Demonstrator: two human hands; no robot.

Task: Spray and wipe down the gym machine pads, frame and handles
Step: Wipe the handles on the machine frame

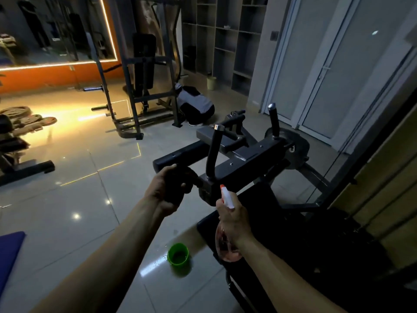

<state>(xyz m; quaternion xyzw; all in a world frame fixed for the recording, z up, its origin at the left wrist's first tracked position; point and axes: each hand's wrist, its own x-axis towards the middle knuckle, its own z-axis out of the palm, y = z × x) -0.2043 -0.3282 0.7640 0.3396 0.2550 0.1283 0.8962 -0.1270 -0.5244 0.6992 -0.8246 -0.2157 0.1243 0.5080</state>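
A black gym machine (248, 159) fills the middle right, with a cross frame, two upright handles (213, 152) and a dark seat pad (259, 224) near me. My left hand (167, 193) grips a dark cloth (178, 184) pressed against the left end of the frame. My right hand (234, 218) holds a clear spray bottle (225, 245) with a white and orange nozzle (226, 196), pointed at the frame. The bottle's lower part hangs below my wrist, over the pad's left edge.
A small green bucket (178, 254) stands on the glossy tile floor beside the pad. A person (196, 105) crouches by another rack (144, 86) further back. Weight plates (24, 118) lie at the left, a blue mat (9, 251) at the lower left, and doors (338, 71) on the right.
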